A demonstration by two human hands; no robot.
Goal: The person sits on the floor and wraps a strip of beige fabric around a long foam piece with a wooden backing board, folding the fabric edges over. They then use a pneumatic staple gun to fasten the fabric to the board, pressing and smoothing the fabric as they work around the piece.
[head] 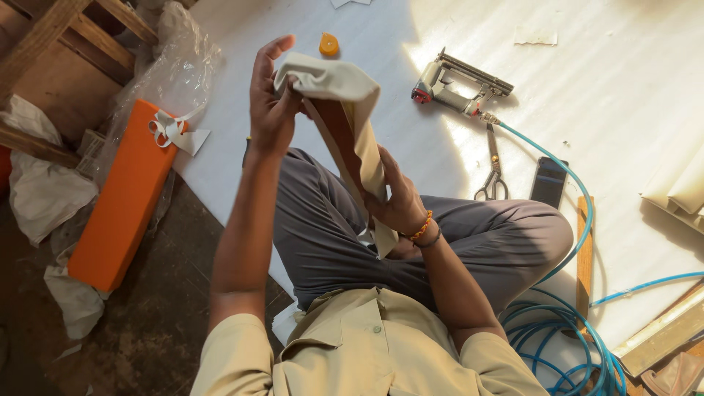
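At far left we see an orange cushion block [123, 198] on the floor, a white strip [174, 132] lying on its top end. Our left hand [270, 103] is raised, fingers closed on the top of a beige fabric cover [339, 82] pulled over a brown wooden slat [343, 139] — our right hand [400, 202] grips the slat's lower part (beaded bracelet on the wrist). Farther right, on the white sheet [623, 81], lie a pneumatic stapler [458, 89], scissors [493, 172], a dark phone [548, 182] and a blue air hose [565, 323].

Hard sun from upper right, glare on white sheet [623, 88]; left side dim, pic sharp.
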